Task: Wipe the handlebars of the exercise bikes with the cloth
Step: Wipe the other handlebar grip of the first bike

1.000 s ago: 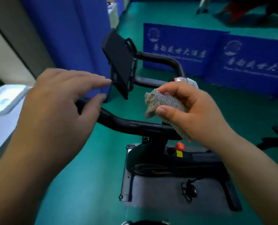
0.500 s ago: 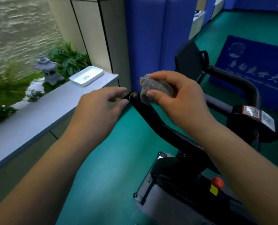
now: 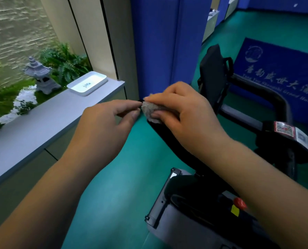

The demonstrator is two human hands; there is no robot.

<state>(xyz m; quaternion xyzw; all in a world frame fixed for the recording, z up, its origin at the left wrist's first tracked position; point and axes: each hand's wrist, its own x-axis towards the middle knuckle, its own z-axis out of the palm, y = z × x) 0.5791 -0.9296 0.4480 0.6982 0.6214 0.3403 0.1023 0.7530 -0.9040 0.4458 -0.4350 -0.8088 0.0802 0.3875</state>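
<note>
Right hand [image 3: 183, 114] grips the cloth [image 3: 152, 110], fingers curled over the top, thumb under, bunched cloth pressed on the far tip of the left handlebar [image 3: 163, 135]. A bit of black bar end shows just past the cloth. Left hand [image 3: 104, 130] just beside it, index and thumb tips nearly together at the cloth's left edge; contact with cloth or bar cannot be told, other fingers loosely curled.

Handlebar runs from the tip down-right under the right wrist to the bike [image 3: 194, 203] body. Other handlebar loop [image 3: 275, 97] curves on the right, well apart from the hands. Black tablet holder [image 3: 212, 74] stands tilted beyond the right hand. Red knob [image 3: 239, 203] and yellow sticker on the frame beside the right forearm. Label sticker [image 3: 293, 133] on the bar's centre block.

Left: grey counter [image 3: 41, 123] with a white tray [image 3: 87, 83] at its far end near the corner. Behind the counter, stone lantern [image 3: 40, 76] among ferns [image 3: 65, 63] and white pebbles. Blue panel [image 3: 158, 42] behind the hands, blue banner [image 3: 279, 78] with white text on the green floor [image 3: 113, 186].
</note>
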